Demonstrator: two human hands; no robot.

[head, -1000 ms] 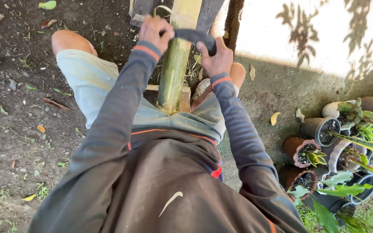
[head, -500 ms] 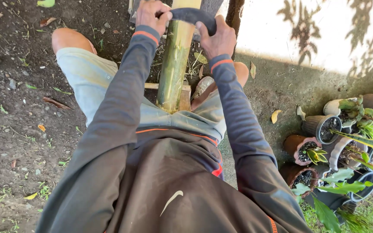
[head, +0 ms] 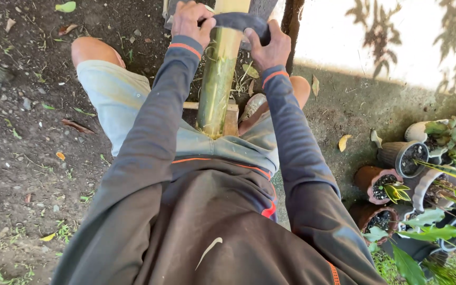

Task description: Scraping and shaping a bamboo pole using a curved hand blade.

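The left hand [head: 192,22] and the right hand [head: 268,46] are both up at 12 o'clock. Each one grips an end of a dark curved tool [head: 238,22]. The fingers of both hands are wrapped tight around it. The tool lies across a bamboo pole [head: 217,79], touching it.

The pole is green and yellow. It runs from 12 o'clock down to the middle, between the person's knees. Its low end rests against the lap, over the pale shorts [head: 117,100]. A small wood block [head: 230,113] sits just beside the pole, under it.

Both arms wear dark sleeves with orange bands at the wrists.

The dirt ground [head: 22,158] is at 9 o'clock, with small stones and dry leaves on it. At 3 o'clock some pots [head: 397,158] with green plants [head: 449,142] stand near a pale wall [head: 386,37].
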